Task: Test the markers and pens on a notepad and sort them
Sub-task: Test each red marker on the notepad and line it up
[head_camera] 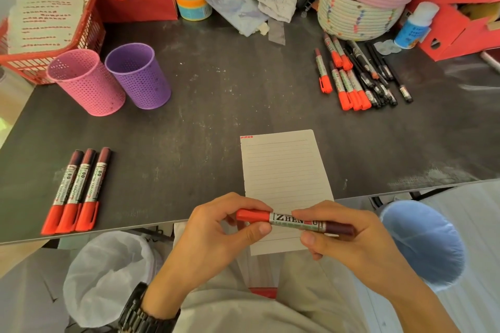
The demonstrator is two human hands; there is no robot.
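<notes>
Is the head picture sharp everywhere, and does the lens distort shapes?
Head view: the marker between the left hand and right hand is sharp, its print readable; the table is smeared at the far right; the pink cup and purple cup appear to lean, likely from the wide lens.

I've got a red-capped marker (pixel 295 222) held level, with the lined notepad (pixel 284 176) flat right under the grip. Well left of it three matching markers (pixel 73 192) lie side by side, and the mixed pile (pixel 359 76) sits far up-right.
</notes>
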